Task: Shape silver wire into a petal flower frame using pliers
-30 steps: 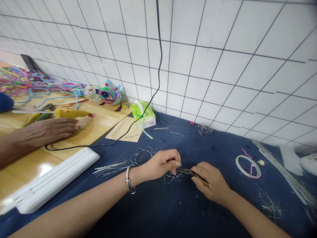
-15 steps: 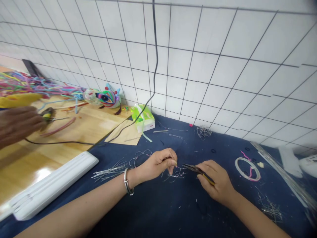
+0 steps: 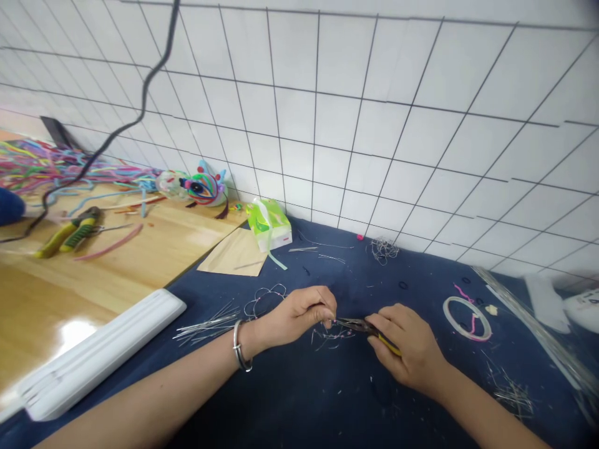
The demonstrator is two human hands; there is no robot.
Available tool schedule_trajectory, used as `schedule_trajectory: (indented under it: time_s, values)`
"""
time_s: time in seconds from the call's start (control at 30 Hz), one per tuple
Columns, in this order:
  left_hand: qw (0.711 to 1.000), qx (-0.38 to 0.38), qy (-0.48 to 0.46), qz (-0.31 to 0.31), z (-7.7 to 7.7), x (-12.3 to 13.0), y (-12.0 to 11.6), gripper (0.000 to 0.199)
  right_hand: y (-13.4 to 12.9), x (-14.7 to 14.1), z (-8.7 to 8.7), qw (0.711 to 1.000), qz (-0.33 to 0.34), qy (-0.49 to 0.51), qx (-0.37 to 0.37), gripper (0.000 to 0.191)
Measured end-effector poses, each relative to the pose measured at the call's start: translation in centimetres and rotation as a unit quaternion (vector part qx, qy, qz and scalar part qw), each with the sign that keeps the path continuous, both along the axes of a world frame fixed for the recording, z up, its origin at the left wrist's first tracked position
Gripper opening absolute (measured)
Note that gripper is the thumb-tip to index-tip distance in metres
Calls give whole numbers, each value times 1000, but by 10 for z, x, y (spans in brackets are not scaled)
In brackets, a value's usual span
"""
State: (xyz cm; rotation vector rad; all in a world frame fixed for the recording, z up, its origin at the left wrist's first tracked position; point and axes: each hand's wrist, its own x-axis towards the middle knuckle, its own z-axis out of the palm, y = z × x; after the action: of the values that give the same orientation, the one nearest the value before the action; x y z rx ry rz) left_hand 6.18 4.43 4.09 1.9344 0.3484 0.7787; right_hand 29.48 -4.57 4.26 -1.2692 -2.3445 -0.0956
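Note:
My left hand [image 3: 309, 312], with a silver bangle at the wrist, pinches a thin wire piece [image 3: 331, 335] that has small pink spots and hangs over the dark blue cloth. My right hand [image 3: 405, 343] is closed around pliers [image 3: 358, 325] with yellow-and-black handles. The jaws of the pliers reach the wire right beside my left fingertips; whether they grip it is too small to tell. Left of my left hand lie a looped wire [image 3: 264, 300] and a bundle of straight wires [image 3: 208, 323].
Green-and-yellow pliers [image 3: 70, 234] lie on the wooden table at left. Nearby are a white lamp-like bar [image 3: 103, 352], a tissue pack [image 3: 269, 224] and brown paper [image 3: 234, 252]. A white tape ring [image 3: 467, 318] and tangled wires [image 3: 384, 249] lie at right and back.
The pliers in my right hand have moved left to my left fingertips. Another person's hand has left the far left, uncovering the green-and-yellow pliers, and the black cord has swung left.

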Motion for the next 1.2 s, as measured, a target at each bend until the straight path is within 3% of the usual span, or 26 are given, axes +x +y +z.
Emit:
schedule_trajectory:
  time_s: [0.23, 0.5, 0.8, 1.03, 1.2]
  values:
    - [1000, 1, -4, 10, -3, 2, -3, 19, -4, -4, 7, 1000, -5, -22, 17, 26]
    - [997, -73, -16, -9, -4, 0, -2, 16, 3, 10, 11, 992, -26, 112, -58, 22]
    - [994, -91, -29, -42, -3, -1, 1, 15, 4, 5, 9, 991, 21, 73, -112, 21]
    - [997, -67, -11, -35, -1, 0, -2, 19, -5, -4, 15, 999, 0, 21, -50, 22]
    - [999, -31, -8, -33, 0, 0, -3, 17, -10, -10, 19, 999, -16, -18, -45, 23]
